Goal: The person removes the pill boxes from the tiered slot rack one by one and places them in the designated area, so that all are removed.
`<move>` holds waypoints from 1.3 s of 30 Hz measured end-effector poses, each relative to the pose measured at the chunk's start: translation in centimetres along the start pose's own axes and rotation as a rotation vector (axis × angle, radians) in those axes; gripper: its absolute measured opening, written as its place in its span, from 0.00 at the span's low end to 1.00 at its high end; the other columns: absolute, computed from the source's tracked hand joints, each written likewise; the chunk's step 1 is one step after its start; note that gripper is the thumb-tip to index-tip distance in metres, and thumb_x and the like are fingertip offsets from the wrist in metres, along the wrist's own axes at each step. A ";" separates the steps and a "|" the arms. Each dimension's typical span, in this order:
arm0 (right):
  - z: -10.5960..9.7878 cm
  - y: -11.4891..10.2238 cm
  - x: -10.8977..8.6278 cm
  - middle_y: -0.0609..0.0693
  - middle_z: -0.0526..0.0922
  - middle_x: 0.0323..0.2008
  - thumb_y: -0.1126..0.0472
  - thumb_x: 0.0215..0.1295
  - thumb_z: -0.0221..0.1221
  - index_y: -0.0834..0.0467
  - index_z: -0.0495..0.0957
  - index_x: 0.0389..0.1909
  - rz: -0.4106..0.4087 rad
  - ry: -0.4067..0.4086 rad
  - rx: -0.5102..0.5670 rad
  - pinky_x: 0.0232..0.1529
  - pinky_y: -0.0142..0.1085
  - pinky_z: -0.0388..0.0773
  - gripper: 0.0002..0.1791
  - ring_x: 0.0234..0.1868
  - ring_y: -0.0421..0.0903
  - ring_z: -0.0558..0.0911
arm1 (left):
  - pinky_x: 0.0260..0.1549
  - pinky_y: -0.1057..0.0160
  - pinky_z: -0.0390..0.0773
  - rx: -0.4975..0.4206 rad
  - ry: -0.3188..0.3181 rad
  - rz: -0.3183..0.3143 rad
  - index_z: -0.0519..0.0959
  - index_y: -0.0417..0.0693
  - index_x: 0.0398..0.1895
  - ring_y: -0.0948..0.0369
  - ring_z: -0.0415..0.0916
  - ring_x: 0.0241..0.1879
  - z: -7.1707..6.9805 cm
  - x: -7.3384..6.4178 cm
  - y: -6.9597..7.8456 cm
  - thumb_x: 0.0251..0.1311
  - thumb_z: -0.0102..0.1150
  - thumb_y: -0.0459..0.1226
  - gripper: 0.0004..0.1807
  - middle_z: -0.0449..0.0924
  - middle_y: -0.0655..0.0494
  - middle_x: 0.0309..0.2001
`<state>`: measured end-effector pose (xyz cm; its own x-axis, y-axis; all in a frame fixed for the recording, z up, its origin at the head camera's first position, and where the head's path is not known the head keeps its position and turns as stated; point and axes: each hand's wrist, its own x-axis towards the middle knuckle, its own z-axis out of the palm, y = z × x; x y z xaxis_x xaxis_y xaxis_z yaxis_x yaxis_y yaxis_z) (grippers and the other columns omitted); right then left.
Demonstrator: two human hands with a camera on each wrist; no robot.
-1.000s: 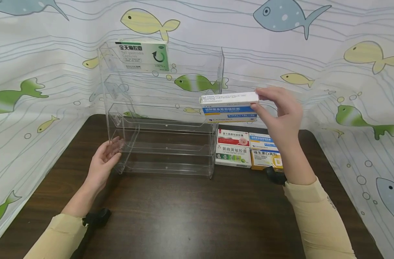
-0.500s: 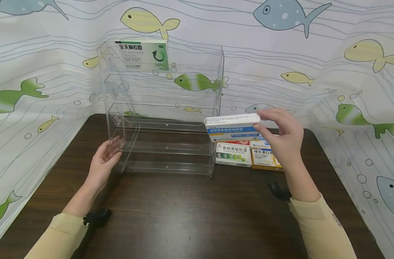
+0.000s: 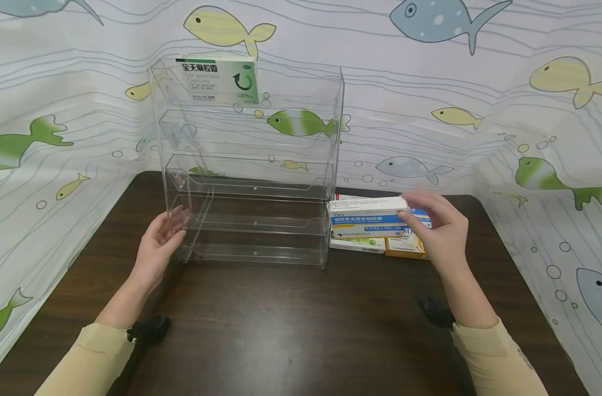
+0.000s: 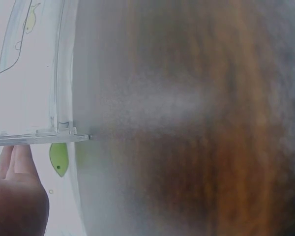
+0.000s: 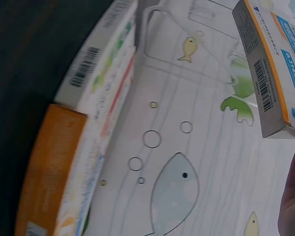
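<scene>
My right hand [image 3: 441, 231] pinches one end of a white, blue and yellow medicine box [image 3: 367, 220], thumb in front and fingers behind. Held upright beside the clear acrylic rack [image 3: 253, 256], the box overlaps the boxes on the table. In the right wrist view, the held box [image 5: 265, 73] shows its barcode end. At the rack's left side panel, my left hand [image 3: 154, 247] grips the front edge. The left wrist view shows its fingers [image 4: 22, 160] against the panel's outer face. A white and green capsule box [image 3: 219, 80] stands in the rack's top tier, on the left.
Right of the rack, several medicine boxes lie on the dark wooden table [image 3: 281, 319]. Among them are a green-and-white box [image 3: 357, 245] and an orange-sided box [image 3: 407, 250]; the held box partly hides them. A fish-patterned sheet [image 3: 404, 99] rises behind and at both sides.
My right hand has lowered the blue-and-white medicine box from beside the rack's middle tiers to just over the other boxes, shifting slightly right. The left hand stays at the rack's side.
</scene>
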<state>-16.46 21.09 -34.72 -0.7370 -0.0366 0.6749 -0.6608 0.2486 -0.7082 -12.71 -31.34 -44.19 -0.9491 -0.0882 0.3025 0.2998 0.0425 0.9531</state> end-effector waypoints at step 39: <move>-1.9 3.9 -6.1 0.63 0.89 0.50 0.63 0.67 0.73 0.62 0.86 0.57 0.456 -0.325 -0.381 0.45 0.13 0.78 0.19 0.41 0.23 0.81 | 0.59 0.83 0.75 -0.045 0.002 0.019 0.73 0.49 0.57 0.77 0.76 0.63 0.0 0.2 -0.1 0.74 0.48 0.18 0.20 0.76 0.70 0.66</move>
<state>-14.29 24.10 -41.19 -0.9748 -0.1218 0.1870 -0.2215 0.6302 -0.7442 -12.96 -31.38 -44.25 -0.9430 -0.0902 0.3203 0.3216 -0.0007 0.9469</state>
